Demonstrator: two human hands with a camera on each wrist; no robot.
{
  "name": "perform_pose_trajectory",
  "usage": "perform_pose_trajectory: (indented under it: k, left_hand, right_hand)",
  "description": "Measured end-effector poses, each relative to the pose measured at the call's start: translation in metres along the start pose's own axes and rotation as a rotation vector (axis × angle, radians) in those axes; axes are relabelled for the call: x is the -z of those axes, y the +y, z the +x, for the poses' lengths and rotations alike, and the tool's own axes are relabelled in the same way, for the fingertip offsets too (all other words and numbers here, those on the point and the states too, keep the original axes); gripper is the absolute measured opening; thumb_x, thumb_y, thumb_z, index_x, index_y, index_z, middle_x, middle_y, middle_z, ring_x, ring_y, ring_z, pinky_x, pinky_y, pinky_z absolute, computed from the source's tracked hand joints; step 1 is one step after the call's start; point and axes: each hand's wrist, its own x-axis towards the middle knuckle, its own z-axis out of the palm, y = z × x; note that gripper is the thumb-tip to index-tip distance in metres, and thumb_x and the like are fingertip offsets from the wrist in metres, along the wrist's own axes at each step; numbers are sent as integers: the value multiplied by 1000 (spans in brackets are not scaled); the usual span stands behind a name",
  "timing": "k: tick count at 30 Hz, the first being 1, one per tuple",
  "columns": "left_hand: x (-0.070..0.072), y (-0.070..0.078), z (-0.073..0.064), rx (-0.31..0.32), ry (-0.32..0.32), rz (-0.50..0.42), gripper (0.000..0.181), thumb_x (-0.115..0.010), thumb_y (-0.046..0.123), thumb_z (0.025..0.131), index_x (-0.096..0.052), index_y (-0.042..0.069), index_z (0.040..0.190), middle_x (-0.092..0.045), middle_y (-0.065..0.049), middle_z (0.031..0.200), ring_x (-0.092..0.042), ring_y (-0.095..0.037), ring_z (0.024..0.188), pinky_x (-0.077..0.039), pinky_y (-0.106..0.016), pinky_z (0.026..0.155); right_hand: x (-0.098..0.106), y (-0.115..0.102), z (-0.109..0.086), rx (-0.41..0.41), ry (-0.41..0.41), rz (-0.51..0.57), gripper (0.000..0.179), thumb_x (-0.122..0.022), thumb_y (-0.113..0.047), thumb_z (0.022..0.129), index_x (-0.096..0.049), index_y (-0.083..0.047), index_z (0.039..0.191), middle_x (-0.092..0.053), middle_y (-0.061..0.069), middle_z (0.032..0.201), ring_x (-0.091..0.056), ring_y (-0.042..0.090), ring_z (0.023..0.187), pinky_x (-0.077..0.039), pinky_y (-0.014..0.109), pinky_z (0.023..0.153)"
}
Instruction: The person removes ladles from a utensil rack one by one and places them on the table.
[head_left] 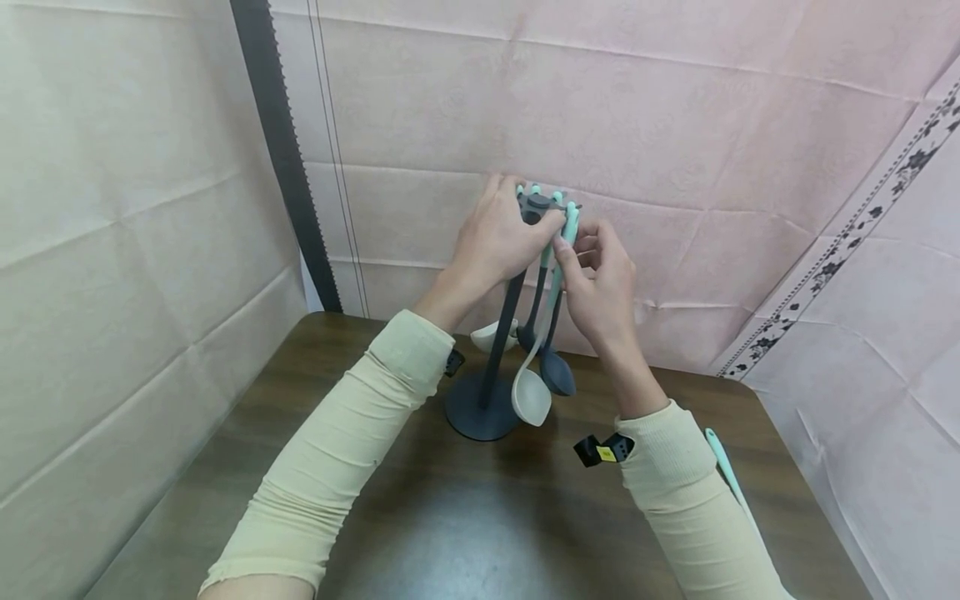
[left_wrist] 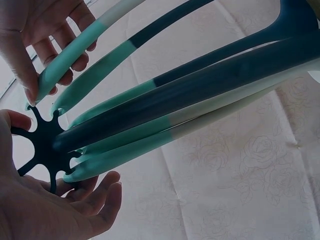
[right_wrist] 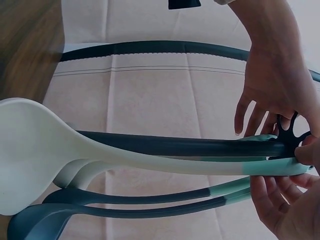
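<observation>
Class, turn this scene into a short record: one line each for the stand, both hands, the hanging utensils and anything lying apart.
Stand: dark stand, round base on the wooden table, hooks at the top
Left hand: grips the stand's top
Right hand: pinches the mint handle of a white utensil
Handle end: at a hook; fully hooked or not, cannot tell
Also hanging: dark utensils
Lying apart: mint-handled tool on the table, partly hidden by the right sleeve

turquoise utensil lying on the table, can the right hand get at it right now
Probably not immediately: the right hand pinches the white ladle at the stand, though the turquoise utensil looks partly uncovered.
</observation>
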Motion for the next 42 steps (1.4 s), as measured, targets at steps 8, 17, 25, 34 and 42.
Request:
perform_pose_trajectory:
  k: [8,17,25,34,42]
  left_hand:
    - [-1,1,0,0,5,-9,73,-59,56,95,-48,13,153,-46,-2,146,-51,-16,113,-49,-31,89]
    - [0,-1,0,2,7,-29,72,-59,55,96,-47,13,153,-45,-2,147,-53,-17,114,-50,-33,90]
    - [-1,-1,0,5,8,-58,71,-60,55,95,-48,13,152,-47,-1,146,-54,-16,113,-50,-33,91]
    - [-1,-1,0,5,5,-63,72,-60,56,96,-47,14,153,-47,-1,145,-55,-16,113,-50,-33,91]
    - [-1,-1,0,5,5,-61,71,-60,56,96,-47,14,152,-47,-1,146,-54,-16,115,-51,-34,92]
  right_hand:
    - [0,0,-1,-6,28,20,31,-64,-28,107,-59,-2,123,-64,10,105,-69,26,86,-58,23,63]
    - [3,3,-4,-12,42,29,30,-67,-24,106,-61,-1,124,-67,11,107,-68,21,85,-58,23,62]
    - [7,2,-6,20,34,69,30,-70,-25,104,-62,-2,122,-68,10,105,-68,26,84,-60,26,63]
    - [12,0,-9,18,44,82,29,-71,-23,103,-65,-1,121,-68,9,100,-68,24,80,-60,26,60]
    - [18,1,-10,-13,48,48,30,-74,-22,101,-68,-4,123,-68,11,100,-69,29,81,-59,24,58]
